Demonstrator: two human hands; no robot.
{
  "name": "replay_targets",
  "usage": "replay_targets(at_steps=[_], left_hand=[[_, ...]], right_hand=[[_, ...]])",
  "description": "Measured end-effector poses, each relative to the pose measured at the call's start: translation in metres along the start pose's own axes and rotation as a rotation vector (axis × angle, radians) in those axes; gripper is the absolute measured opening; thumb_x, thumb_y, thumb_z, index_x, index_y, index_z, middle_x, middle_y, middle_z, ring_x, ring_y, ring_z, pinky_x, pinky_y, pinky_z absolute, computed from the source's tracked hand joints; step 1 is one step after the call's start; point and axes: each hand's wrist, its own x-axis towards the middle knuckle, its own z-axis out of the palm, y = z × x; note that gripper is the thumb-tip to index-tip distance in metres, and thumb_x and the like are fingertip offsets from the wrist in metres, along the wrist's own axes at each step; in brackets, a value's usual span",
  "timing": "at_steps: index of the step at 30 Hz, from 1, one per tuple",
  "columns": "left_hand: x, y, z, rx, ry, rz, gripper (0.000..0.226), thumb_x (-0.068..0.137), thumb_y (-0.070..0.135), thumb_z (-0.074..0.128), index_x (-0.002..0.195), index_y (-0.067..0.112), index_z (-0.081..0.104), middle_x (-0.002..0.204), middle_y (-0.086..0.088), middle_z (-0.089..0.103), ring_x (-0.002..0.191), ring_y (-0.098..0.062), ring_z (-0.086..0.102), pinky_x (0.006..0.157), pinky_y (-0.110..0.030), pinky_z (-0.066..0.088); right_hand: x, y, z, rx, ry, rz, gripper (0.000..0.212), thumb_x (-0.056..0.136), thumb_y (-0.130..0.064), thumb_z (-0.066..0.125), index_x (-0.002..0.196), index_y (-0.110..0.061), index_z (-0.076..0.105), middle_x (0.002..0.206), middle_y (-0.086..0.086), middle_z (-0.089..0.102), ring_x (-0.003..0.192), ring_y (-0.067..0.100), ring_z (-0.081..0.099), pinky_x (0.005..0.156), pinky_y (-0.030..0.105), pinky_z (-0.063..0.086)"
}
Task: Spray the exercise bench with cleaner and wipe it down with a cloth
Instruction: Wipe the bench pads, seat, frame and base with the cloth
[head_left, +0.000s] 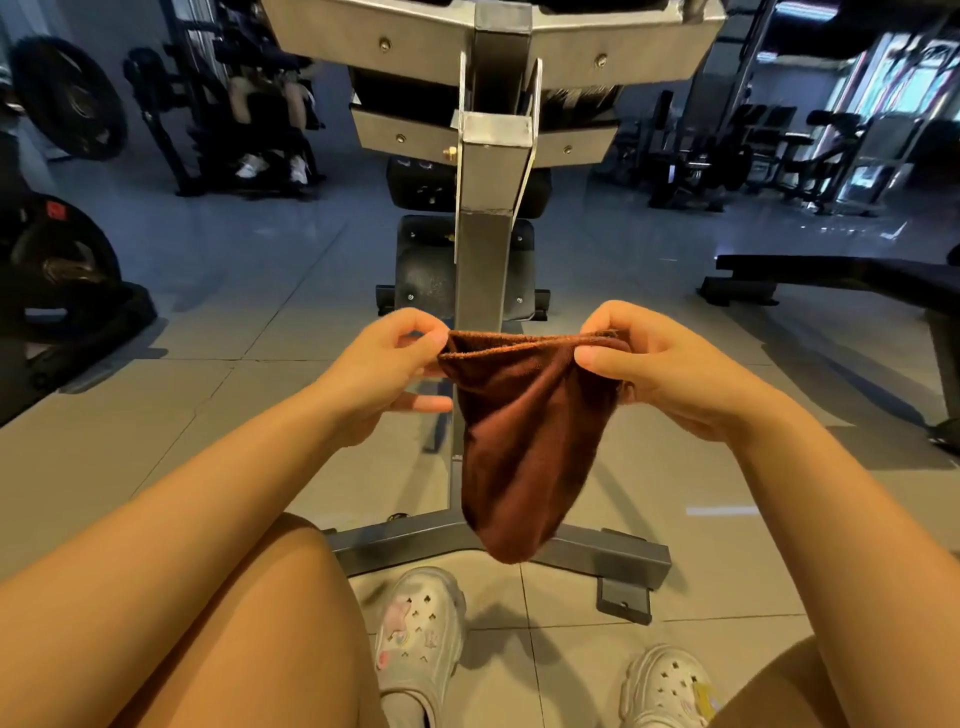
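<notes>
I hold the brown cloth (524, 431) up in front of me, both hands at its top edge. My left hand (382, 364) pinches the left corner between thumb and curled fingers; my right hand (660, 364) pinches the right corner the same way, fingers folded round the hem. The two hands are apart, with the top edge stretched between them and sagging a little in the middle. Below it the cloth hangs freely in a soft pouch that narrows to a rounded tip. The fabric looks like terry or microfibre, matte, rust-brown, with a stitched border along the top.

The exercise bench (485, 218) stands straight ahead, just beyond the cloth and not touching it. Its central post is square grey metal, with bolted steel plates across the top and black padding seen from beneath. Its grey base bar (608, 558) lies flat on the floor behind the tip of the cloth.

The floor (208, 415) is large beige tiles, slightly glossy. My white perforated clogs (421, 629) stand on it near the base bar. Black weight plates (67, 98) hang at my left, and a flat black bench (841, 280) stands at my right.
</notes>
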Motion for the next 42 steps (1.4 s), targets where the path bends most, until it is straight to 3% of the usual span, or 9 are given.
replay_targets(at_steps=[4, 8, 13, 19, 24, 28, 34, 38, 42], left_hand=[[-0.002, 0.014, -0.011, -0.163, 0.062, 0.188, 0.006, 0.094, 0.018, 0.059, 0.093, 0.017, 0.064, 0.099, -0.008, 0.066, 0.096, -0.018, 0.065, 0.085, -0.026, 0.056], [-0.02, 0.027, -0.027, 0.051, -0.013, 0.296, 0.038, 0.063, 0.016, 0.083, 0.097, 0.023, 0.066, 0.096, 0.003, 0.072, 0.095, -0.012, 0.069, 0.084, -0.024, 0.055], [-0.03, 0.063, -0.044, 0.1, 0.236, 0.383, 0.02, 0.084, 0.002, 0.069, 0.08, 0.021, 0.07, 0.077, 0.005, 0.07, 0.078, -0.01, 0.067, 0.077, -0.029, 0.054], [-0.039, 0.11, -0.076, 0.077, 0.307, 0.381, 0.016, 0.089, 0.003, 0.065, 0.087, 0.016, 0.074, 0.087, -0.006, 0.072, 0.083, -0.015, 0.069, 0.074, -0.03, 0.06], [-0.029, 0.131, -0.12, 0.234, 0.369, 0.463, 0.025, 0.084, -0.007, 0.064, 0.084, 0.017, 0.07, 0.088, -0.004, 0.071, 0.088, -0.017, 0.07, 0.076, -0.025, 0.059], [-0.006, 0.141, -0.153, 0.674, 0.435, 0.537, 0.017, 0.088, 0.009, 0.067, 0.095, 0.024, 0.069, 0.096, 0.008, 0.07, 0.093, -0.007, 0.065, 0.085, -0.029, 0.055], [-0.023, 0.166, -0.195, 0.976, 0.841, 0.959, 0.015, 0.091, 0.018, 0.062, 0.105, 0.016, 0.068, 0.102, 0.002, 0.064, 0.093, -0.017, 0.06, 0.075, -0.036, 0.055], [-0.04, 0.156, -0.229, 0.645, 0.931, 0.785, 0.01, 0.095, 0.017, 0.06, 0.093, 0.025, 0.066, 0.092, 0.018, 0.061, 0.086, 0.004, 0.058, 0.072, -0.008, 0.045], [-0.034, 0.145, -0.244, 0.216, 0.778, 0.651, 0.013, 0.092, 0.017, 0.062, 0.09, 0.027, 0.07, 0.094, 0.007, 0.07, 0.09, -0.005, 0.067, 0.076, -0.025, 0.058]], right_hand=[[0.0, -0.015, -0.001, 0.063, 0.092, -0.074, 0.005, 0.093, -0.023, 0.06, 0.09, -0.02, 0.061, 0.086, 0.002, 0.066, 0.079, 0.016, 0.065, 0.068, 0.034, 0.052], [0.001, -0.033, -0.001, 0.173, 0.152, -0.103, 0.006, 0.093, -0.02, 0.06, 0.087, -0.018, 0.063, 0.082, -0.003, 0.066, 0.07, 0.007, 0.062, 0.054, 0.019, 0.047], [-0.006, -0.065, 0.024, 0.396, 0.131, -0.175, 0.007, 0.088, -0.018, 0.06, 0.088, -0.012, 0.065, 0.074, -0.004, 0.067, 0.067, 0.004, 0.062, 0.055, 0.015, 0.047], [-0.001, -0.111, 0.045, 0.66, 0.002, -0.191, 0.02, 0.08, -0.03, 0.059, 0.089, -0.012, 0.06, 0.072, -0.002, 0.062, 0.063, 0.008, 0.058, 0.055, 0.023, 0.045], [0.034, -0.135, 0.077, 0.801, -0.026, -0.221, 0.022, 0.097, -0.028, 0.049, 0.103, -0.01, 0.061, 0.071, -0.001, 0.066, 0.064, 0.006, 0.063, 0.058, 0.022, 0.053], [0.079, -0.154, 0.103, 1.141, -0.11, -0.117, 0.048, 0.089, -0.033, 0.05, 0.127, -0.004, 0.056, 0.117, 0.021, 0.067, 0.111, 0.027, 0.065, 0.097, 0.042, 0.05], [0.137, -0.201, 0.114, 1.358, -0.017, -0.188, 0.042, 0.103, -0.032, 0.04, 0.13, -0.005, 0.057, 0.112, 0.015, 0.071, 0.097, 0.025, 0.071, 0.075, 0.038, 0.061], [0.159, -0.265, 0.127, 1.069, 0.095, -0.46, 0.032, 0.104, -0.029, 0.041, 0.127, -0.01, 0.052, 0.111, 0.008, 0.066, 0.102, 0.021, 0.065, 0.087, 0.037, 0.056], [0.177, -0.313, 0.178, 0.221, 0.115, -0.683, 0.017, 0.1, -0.03, 0.046, 0.094, -0.015, 0.05, 0.074, -0.004, 0.049, 0.067, 0.012, 0.049, 0.063, 0.03, 0.043]])
